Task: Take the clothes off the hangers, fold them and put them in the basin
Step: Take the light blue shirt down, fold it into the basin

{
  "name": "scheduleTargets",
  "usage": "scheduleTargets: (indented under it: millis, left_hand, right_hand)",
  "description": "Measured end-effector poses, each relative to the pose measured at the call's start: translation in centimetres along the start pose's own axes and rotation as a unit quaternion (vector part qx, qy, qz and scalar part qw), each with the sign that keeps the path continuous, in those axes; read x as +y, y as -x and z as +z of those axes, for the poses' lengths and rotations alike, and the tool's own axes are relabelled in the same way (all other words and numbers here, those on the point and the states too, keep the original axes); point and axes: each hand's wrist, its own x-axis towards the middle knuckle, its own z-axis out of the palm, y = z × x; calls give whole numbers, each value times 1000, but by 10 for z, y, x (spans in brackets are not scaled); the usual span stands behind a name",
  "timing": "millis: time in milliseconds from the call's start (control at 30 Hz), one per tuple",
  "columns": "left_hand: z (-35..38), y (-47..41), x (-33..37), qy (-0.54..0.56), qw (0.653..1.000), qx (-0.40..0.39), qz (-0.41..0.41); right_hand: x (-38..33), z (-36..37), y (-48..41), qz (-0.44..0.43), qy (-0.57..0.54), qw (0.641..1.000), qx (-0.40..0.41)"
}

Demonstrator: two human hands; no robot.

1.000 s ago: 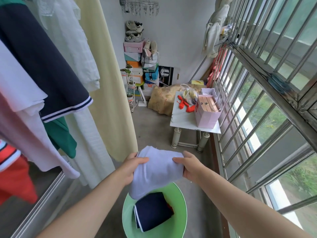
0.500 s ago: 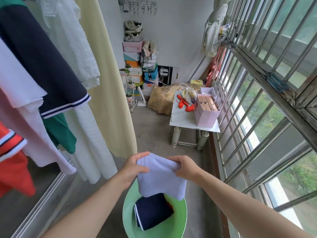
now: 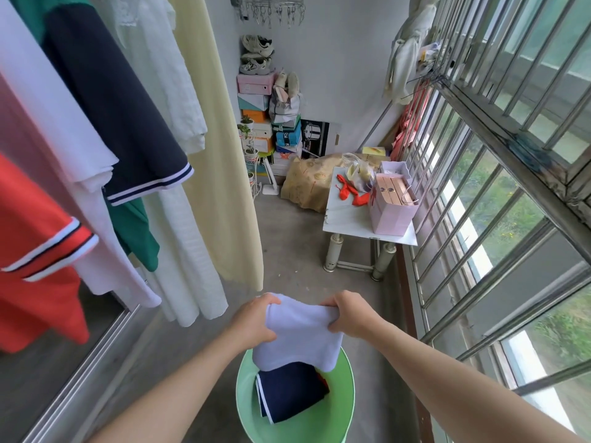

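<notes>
Pale lilac cloth, a folded garment (image 3: 299, 335), hangs between both hands directly above the green basin (image 3: 347, 407), its lower edge dipping inside the rim. The left hand (image 3: 254, 321) pinches the upper left corner, thumb on top and fingers curled underneath; the right hand (image 3: 347, 314) bunches the upper right corner in a closed fist. Inside the basin lies a folded navy garment (image 3: 291, 393) with white striped trim, and a sliver of red cloth shows at its right edge, partly covered by the lilac piece.

The basin stands on a grey concrete floor (image 3: 294, 244). To the left, clothes hang close together: a red shirt (image 3: 35, 251) with white and dark sleeve bands, a white shirt (image 3: 64, 145), a navy shirt (image 3: 115, 110) with white stripes on the cuff, a green one (image 3: 136, 231) behind it, a long white dress (image 3: 179, 219) and a pale yellow sheet (image 3: 220, 148). The hangers themselves lie out of view.

Farther back on the right, beside the barred window (image 3: 499, 161), a small white table (image 3: 351, 222) carries a pink paper bag (image 3: 391, 209) holding flat boxes, a clear plastic bag and red scraps. Against the far wall rise stacked shoe boxes (image 3: 256, 107) topped with sneakers (image 3: 257, 55); printing on the boxes is too small to read. A metal clip rack (image 3: 271, 11) hangs above.
</notes>
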Motion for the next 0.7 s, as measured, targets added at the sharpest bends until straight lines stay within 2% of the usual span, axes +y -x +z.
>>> scheduleTargets:
  millis: [167, 433, 567, 633, 700]
  left_hand:
    - [3, -2, -12, -109, 994, 16, 17]
    - [-2, -4, -43, -98, 994, 18, 39]
    - [-7, -6, -45, -94, 993, -9, 68]
    - [-9, -8, -45, -88, 994, -29, 58]
    - [-10, -8, -44, -82, 995, -38, 51]
  right_hand:
    - [-3, 12, -2, 10, 4, 1000, -19]
    - [-6, 26, 0, 35, 30, 997, -59]
    - [-6, 34, -2, 65, -21, 997, -40]
    - [-8, 36, -4, 104, -98, 990, -18]
    - [-10, 39, -4, 153, -201, 967, -10]
